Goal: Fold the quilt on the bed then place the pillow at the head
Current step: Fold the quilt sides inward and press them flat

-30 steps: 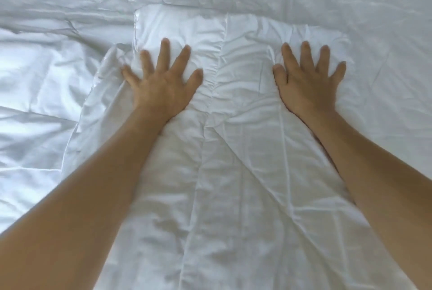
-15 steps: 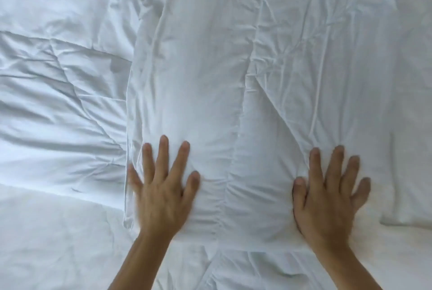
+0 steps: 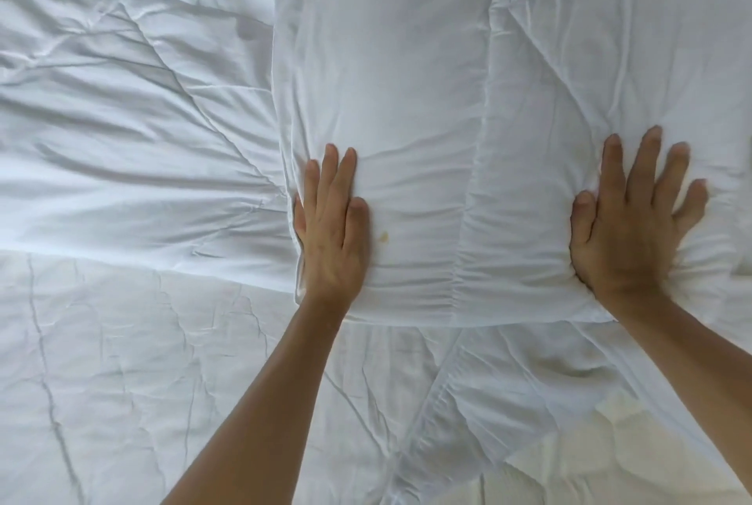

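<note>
A white quilt (image 3: 390,77) lies on the bed, with a folded strip running from the top of the view down to a thick near edge at the middle. My left hand (image 3: 331,227) lies flat on that strip's left edge, fingers together. My right hand (image 3: 635,219) presses flat on its right part, fingers spread, and the cloth bunches under the palm. Neither hand grips anything. No pillow can be told apart from the white bedding.
More of the white quilted bedding (image 3: 122,138) spreads to the left in rumpled folds. Below the folded edge lies a flatter white layer (image 3: 142,382) with creases and a seam running diagonally at the lower right. A small yellowish stain (image 3: 383,236) marks the fold.
Both hands have pulled back toward me along the folded strip, from its far end to its near edge, stroking it flat. My left fingers have closed together.
</note>
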Demonstrator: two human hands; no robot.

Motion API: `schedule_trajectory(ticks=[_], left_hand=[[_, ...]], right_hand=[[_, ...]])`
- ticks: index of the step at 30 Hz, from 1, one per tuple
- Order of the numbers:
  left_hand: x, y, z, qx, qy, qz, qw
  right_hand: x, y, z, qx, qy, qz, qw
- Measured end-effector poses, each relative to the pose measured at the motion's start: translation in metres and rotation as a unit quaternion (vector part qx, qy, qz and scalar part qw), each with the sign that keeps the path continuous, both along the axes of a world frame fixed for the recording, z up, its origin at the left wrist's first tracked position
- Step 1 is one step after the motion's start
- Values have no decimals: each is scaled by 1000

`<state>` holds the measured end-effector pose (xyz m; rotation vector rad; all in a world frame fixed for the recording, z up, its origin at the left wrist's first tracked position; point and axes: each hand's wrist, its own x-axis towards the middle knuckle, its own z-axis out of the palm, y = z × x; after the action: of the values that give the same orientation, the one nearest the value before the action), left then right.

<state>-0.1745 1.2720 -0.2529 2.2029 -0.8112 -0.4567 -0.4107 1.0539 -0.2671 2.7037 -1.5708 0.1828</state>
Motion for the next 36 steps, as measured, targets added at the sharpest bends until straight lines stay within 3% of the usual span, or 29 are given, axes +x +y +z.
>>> schedule_trajectory(ticks=[10, 15, 22, 25, 29, 36], left_hand=[[-8, -3, -9, 45, -96, -15, 994], [-4, -3, -8, 47, -99, -16, 994], [-8, 33, 13, 100, -93, -44, 990], [-40, 77, 39, 133, -34, -21, 990], [-60, 117, 101, 99, -11, 39, 994], [-50, 148, 264, 33, -165, 103, 980]], right_hand=[[0, 2, 3, -12, -17, 4, 1000], [-2, 7, 5, -26, -22, 7, 999], [-48, 45, 39, 69, 26, -34, 997], [-74, 63, 68, 135, 52, -49, 988], [-42, 79, 140, 203, -3, -72, 977], [57, 163, 288, 175, -75, 138, 972]])
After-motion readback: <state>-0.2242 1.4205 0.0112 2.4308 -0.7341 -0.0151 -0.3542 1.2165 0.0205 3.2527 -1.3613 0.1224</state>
